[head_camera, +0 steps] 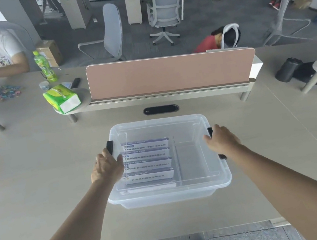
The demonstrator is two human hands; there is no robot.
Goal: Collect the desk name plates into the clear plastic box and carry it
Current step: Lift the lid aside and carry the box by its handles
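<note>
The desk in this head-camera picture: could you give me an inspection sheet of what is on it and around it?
Surface: pale wood-look desk, with a pink divider panel at the back.
Job's things: clear plastic box, lid off; four white name plates with blue bands stand in a row in its left part.
Clutter: green tissue pack, green drink bottle, coloured small pieces.
Hands: left hand and right hand grip the box's black side handles.
Cables: nothing seen; black cable port behind the box.
Surroundings: grey office chairs, other people.
</note>
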